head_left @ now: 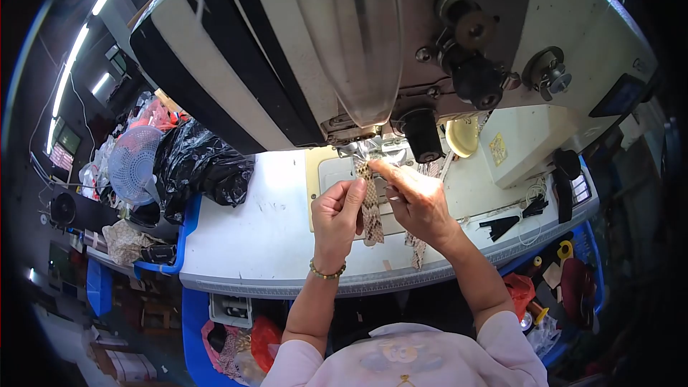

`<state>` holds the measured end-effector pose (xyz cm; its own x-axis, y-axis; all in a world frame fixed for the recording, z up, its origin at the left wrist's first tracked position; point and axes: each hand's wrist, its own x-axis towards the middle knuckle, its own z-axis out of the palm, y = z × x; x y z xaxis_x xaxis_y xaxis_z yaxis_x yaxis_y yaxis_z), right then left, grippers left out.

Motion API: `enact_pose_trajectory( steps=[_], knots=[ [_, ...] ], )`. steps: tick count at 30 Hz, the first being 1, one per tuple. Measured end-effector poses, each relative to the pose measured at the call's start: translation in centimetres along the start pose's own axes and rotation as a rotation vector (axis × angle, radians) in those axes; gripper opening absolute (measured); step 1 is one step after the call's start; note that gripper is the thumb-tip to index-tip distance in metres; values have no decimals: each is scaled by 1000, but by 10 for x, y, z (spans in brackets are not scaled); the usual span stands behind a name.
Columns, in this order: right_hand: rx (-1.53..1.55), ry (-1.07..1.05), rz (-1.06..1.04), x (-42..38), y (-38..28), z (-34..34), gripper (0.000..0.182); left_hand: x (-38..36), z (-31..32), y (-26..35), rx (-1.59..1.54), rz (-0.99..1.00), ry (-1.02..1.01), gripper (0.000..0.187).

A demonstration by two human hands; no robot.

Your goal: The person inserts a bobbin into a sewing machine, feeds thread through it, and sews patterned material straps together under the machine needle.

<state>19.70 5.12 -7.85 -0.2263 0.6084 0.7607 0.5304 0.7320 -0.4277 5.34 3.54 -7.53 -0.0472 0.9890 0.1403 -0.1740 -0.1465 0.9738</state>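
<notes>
As viewed from the head, a strip is pinched by the left hand beneath the sewing machine, its long axis directed toward the worktop's front edge. Its upper end is touched by the right hand, index extended; grip cannot be determined. Bare surface is available leftward. Tan-and-dark snakeskin-like patterning is noted.

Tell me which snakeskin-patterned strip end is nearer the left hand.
The left strip end, right beside the left hand; the right strip end shows below the right hand, farther away.
</notes>
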Motion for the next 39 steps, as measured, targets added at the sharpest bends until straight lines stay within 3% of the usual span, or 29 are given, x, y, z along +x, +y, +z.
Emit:
enact_pose_trajectory(
  steps=[17, 19, 39],
  knots=[
    [15, -37, 35, -1, 0, -1, 56, -17, -12, 6, 98, -75, -75, 23],
    [20, -37, 42, -1, -1, -2, 57, -20, -19, 6, 70, -89, -210, 22],
    [-14, -8, -2, -1, -3, -3, 62, 39, -15, 15, 85, -79, -205, 23]
  ],
)
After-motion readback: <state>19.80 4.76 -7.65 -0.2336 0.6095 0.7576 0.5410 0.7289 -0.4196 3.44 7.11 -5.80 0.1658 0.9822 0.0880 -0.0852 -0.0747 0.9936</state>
